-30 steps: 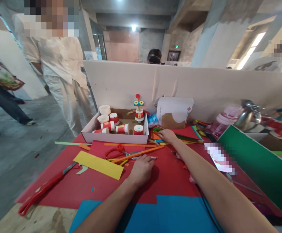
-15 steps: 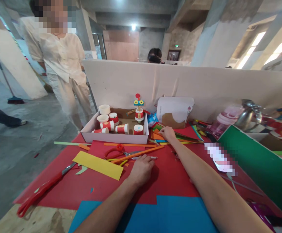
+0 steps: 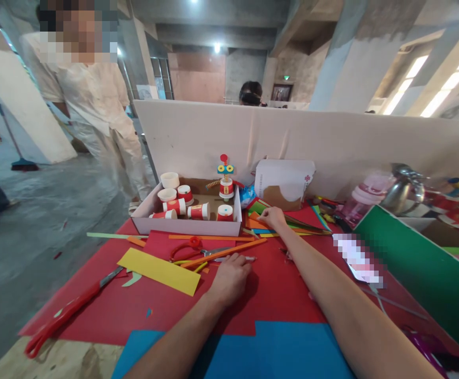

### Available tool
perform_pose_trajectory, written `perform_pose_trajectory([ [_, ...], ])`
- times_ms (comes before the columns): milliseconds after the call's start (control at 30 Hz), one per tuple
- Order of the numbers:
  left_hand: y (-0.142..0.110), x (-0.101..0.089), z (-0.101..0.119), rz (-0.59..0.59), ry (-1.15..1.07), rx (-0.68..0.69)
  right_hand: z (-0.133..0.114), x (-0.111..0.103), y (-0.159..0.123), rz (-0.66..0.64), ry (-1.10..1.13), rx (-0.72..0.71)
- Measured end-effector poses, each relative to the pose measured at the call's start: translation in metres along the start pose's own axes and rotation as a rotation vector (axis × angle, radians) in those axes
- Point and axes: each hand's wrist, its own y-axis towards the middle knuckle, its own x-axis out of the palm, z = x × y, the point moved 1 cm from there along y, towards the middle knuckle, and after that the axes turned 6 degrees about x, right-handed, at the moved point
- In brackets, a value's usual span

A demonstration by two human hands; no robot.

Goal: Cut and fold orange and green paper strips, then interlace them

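Observation:
My left hand (image 3: 230, 280) rests on the red sheet (image 3: 277, 287), its fingers bent slightly forward and a little apart, with no held thing showing. Just beyond its fingertips lie a slim whitish pen-like stick (image 3: 249, 258), an orange paper strip (image 3: 229, 251) and red-handled scissors (image 3: 182, 250). Farther forward, my right hand (image 3: 272, 217) pinches at a pile of coloured paper (image 3: 257, 223), in green, orange, blue and yellow. Its fingertips are partly hidden against the sheets. A yellow paper rectangle (image 3: 158, 271) lies left of my left hand.
A shallow box (image 3: 186, 227) holds several paper cups and a cup figure (image 3: 226, 187) with a spring neck. A red-handled knife-like tool (image 3: 73, 310) lies left. On the right are a phone (image 3: 358, 258), a green panel (image 3: 419, 279) and a pink bottle (image 3: 366, 197). A white partition stands behind.
Both hands stay almost where they were. The view has shifted very slightly, and the standing person at the left has moved a little to the left.

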Motion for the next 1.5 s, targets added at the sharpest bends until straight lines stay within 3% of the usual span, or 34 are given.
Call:
perform_pose_trajectory([
  [333,0.000,0.000,0.000,0.000,-0.006,-0.007,0.014,-0.002,0.002,-0.090,0.077,-0.059],
  [767,0.000,-0.002,0.001,-0.007,0.006,-0.009,0.015,-0.008,-0.002,-0.172,0.106,-0.124],
  [1400,-0.001,-0.003,0.004,-0.060,-0.009,-0.041,0.013,0.000,0.002,0.037,0.237,0.006],
  [1500,-0.002,-0.014,0.010,-0.086,-0.004,-0.055,0.014,0.000,0.002,0.078,0.258,0.002],
])
